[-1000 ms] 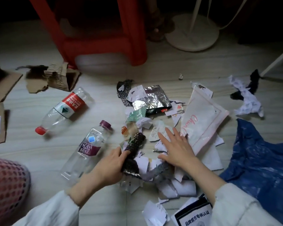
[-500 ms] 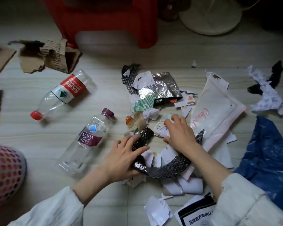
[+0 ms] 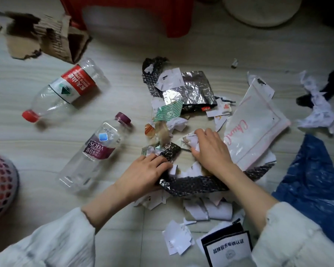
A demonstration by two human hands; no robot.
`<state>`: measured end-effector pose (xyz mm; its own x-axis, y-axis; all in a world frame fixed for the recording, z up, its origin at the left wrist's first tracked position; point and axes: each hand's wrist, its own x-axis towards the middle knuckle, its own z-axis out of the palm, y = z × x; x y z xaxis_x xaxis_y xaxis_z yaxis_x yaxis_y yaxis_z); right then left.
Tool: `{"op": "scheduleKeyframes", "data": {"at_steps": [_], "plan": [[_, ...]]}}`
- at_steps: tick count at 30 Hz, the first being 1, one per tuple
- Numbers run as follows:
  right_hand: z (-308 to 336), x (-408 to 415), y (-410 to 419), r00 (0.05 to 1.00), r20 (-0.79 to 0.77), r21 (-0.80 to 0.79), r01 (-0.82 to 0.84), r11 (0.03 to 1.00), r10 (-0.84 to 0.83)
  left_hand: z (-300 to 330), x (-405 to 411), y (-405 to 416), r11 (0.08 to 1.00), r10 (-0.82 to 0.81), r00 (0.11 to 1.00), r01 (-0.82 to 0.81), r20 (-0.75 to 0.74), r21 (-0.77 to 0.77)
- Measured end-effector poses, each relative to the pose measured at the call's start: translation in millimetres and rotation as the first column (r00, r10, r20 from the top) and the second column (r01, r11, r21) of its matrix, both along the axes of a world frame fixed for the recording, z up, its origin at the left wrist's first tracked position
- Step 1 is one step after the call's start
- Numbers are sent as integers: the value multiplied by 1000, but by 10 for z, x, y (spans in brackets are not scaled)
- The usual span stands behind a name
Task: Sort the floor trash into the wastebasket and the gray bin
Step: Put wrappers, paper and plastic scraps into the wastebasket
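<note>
Item, floor (image 3: 181,45): pale planks, carrying scattered trash in front of a kneeling person.

Item, left hand (image 3: 143,172): lying palm-down, fingers together and curling over the near end of the black bubble-wrap strip (image 3: 197,185). Whether the grip is fully clamped on it, I cannot tell.

Item, right hand (image 3: 210,149): fingers bent and closing over crumpled white paper scraps (image 3: 191,139), raking them inward.

Item, step in hand, by judgement: gathering the small scraps into one bundle, the strip serving as a scoop. Doing it well means sweeping both hands toward each other low along the floor, folding the strip under the pile, and squeezing before lifting so no scraps are slipping out.

Item, pink mesh wastebasket (image 3: 0,185): showing at the left edge, well apart from the pile. The gray bin is not appearing in view.

Item, bottle with maroon cap (image 3: 94,151): lying on its side, label reading "SODA DRINK".

Item, bottle with red cap (image 3: 66,91): lying on its side, red label, writing too blurred to read.

Item, white mailer bag (image 3: 255,128): pink script beginning "Chan", the rest hidden.

Item, black-bordered card (image 3: 228,247): Chinese characters, not clearly legible.

Item, silver foil pouch (image 3: 193,91), torn cardboard (image 3: 46,41), blue plastic bag (image 3: 316,189): lying untouched.
</note>
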<state>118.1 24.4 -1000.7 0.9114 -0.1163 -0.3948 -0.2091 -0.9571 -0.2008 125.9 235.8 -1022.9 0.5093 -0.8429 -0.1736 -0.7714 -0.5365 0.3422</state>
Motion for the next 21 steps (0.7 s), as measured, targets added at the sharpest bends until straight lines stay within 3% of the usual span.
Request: {"op": "scheduleKeyframes", "data": {"at_steps": [2,5,8,10,12,16,21], "plan": [[93,-13,26,999,16,30,36,999,-37,84,1,-9,997,67,997,-68,-28,-33],[356,3,57,996,36,64,79,995,-81,270,14,-14,954,231,948,-265,-218,-144],[698,78,126,977,34,178,200,964,-209,549,55,5,795,461,808,-560,-365,-234],[1025,123,250,959,54,285,254,924,-280,813,66,90,709,550,733,-663,-399,-241],[1390,163,407,948,62,395,264,880,-312,1128,74,211,633,594,682,-724,-427,-275],[2127,165,892,954,56,558,215,802,-295,1846,51,701,393,668,526,-850,-527,-351],[2772,229,1753,974,5,718,154,678,-227,2508,-71,1506,184,797,392,-883,-460,-432]]}}
